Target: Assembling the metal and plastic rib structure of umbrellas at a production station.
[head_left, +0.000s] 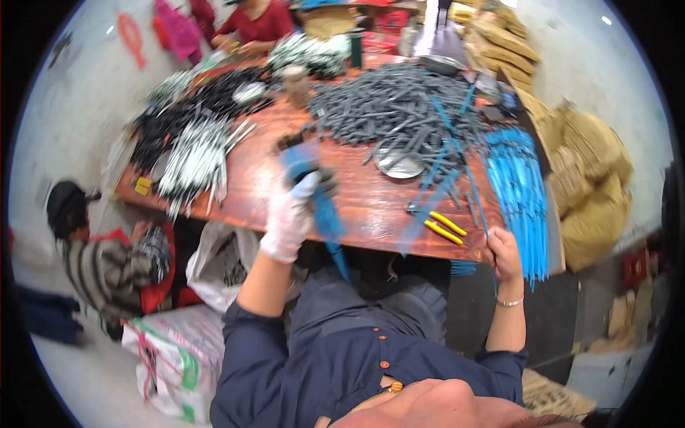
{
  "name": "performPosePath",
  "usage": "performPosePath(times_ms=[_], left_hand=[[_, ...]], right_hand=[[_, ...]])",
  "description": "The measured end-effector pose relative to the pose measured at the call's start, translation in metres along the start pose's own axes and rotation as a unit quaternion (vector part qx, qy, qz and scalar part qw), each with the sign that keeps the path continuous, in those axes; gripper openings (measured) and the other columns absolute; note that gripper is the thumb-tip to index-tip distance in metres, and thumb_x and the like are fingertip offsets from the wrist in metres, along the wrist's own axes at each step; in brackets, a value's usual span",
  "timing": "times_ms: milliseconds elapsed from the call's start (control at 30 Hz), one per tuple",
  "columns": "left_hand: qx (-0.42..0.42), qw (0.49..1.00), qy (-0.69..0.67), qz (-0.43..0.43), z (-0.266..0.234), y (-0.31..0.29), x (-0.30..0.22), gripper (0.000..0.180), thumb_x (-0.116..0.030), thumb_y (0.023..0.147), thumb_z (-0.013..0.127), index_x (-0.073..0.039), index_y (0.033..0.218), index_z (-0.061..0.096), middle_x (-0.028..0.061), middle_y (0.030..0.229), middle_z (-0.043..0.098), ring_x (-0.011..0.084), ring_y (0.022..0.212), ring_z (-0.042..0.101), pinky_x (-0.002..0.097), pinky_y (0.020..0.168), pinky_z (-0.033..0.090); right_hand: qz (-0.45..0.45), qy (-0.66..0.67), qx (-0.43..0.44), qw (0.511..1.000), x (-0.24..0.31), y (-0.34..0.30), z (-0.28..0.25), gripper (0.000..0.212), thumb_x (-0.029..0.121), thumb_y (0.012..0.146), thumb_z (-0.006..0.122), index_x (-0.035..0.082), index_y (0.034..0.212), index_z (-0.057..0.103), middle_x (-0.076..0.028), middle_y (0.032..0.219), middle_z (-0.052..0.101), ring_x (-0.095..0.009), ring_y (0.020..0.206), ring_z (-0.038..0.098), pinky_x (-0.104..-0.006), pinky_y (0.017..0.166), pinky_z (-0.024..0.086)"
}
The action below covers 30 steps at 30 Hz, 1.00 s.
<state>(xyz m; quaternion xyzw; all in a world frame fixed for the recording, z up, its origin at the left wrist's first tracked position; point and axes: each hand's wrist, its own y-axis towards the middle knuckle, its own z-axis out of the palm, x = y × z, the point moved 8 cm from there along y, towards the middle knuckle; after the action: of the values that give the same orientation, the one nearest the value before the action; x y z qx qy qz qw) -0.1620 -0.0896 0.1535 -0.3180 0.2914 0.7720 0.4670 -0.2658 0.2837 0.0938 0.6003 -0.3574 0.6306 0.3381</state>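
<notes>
I saw the left hand [287, 222] wrapped around a blurred blue bundle [329, 216] above the table's [253, 185] near edge, the right hand [504, 251] seemingly pinching a thin blue strip [477, 192], and judged work midway, many loose blue strips [519, 192] remaining.

Straps [517, 207] right on table [371, 225], probably jar [295, 80] left

Gloved left hand [287, 225] raised, bare right hand [504, 255] closed, left fingers seemingly curled through blur.
</notes>
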Motion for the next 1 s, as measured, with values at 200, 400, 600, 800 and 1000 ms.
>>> performPosePath(times_ms=[200,400,600,800,1000], left_hand=[[0.047,0.987,-0.126,-0.091,0.026,0.014,0.026,0.053,-0.046,0.084,0.057,0.000,0.109,0.051,0.0170,0.098,0.060,0.0294,0.089,0.061,0.0430,0.081,0.050],[0.044,0.982,-0.166,-0.080,0.031,0.006,0.025,0.057,-0.052,0.083,0.056,-0.001,0.107,0.052,0.0151,0.097,0.060,0.0282,0.088,0.062,0.0427,0.082,0.050],[0.035,0.999,0.004,-0.030,0.044,-0.005,0.017,0.040,-0.033,0.083,0.063,-0.001,0.105,0.052,0.0115,0.090,0.061,0.0239,0.080,0.063,0.0377,0.075,0.052],[0.032,0.999,-0.030,0.005,0.029,-0.009,0.019,0.026,-0.018,0.081,0.065,-0.004,0.099,0.054,0.0088,0.081,0.059,0.0203,0.071,0.060,0.0350,0.065,0.051],[0.015,0.999,0.037,0.022,0.040,-0.025,-0.018,0.025,-0.018,0.080,0.066,-0.004,0.097,0.054,0.0077,0.076,0.057,0.0190,0.064,0.057,0.0331,0.057,0.050]], right_hand=[[0.066,0.233,0.216,0.946,-0.036,-0.010,0.112,0.032,0.030,0.092,0.050,0.003,0.074,0.051,0.000,0.049,0.040,-0.009,0.039,0.033,-0.0227,0.039,0.027],[0.087,0.257,0.203,0.941,-0.072,-0.007,0.153,0.030,0.027,0.093,0.048,0.003,0.075,0.051,0.000,0.050,0.039,-0.009,0.041,0.033,-0.0223,0.041,0.028],[0.125,0.238,0.182,0.946,-0.091,-0.014,0.168,0.029,0.026,0.093,0.048,0.003,0.076,0.051,0.000,0.052,0.040,-0.008,0.044,0.033,-0.0218,0.043,0.028],[0.141,0.225,0.202,0.943,-0.096,-0.015,0.192,0.023,0.020,0.092,0.048,0.002,0.079,0.055,-0.002,0.059,0.047,-0.010,0.051,0.044,-0.0226,0.049,0.037],[-0.162,-0.287,0.099,0.939,-0.052,0.000,0.157,0.019,0.016,0.085,0.058,-0.002,0.090,0.059,-0.007,0.080,0.059,-0.014,0.070,0.058,-0.0263,0.066,0.047]])
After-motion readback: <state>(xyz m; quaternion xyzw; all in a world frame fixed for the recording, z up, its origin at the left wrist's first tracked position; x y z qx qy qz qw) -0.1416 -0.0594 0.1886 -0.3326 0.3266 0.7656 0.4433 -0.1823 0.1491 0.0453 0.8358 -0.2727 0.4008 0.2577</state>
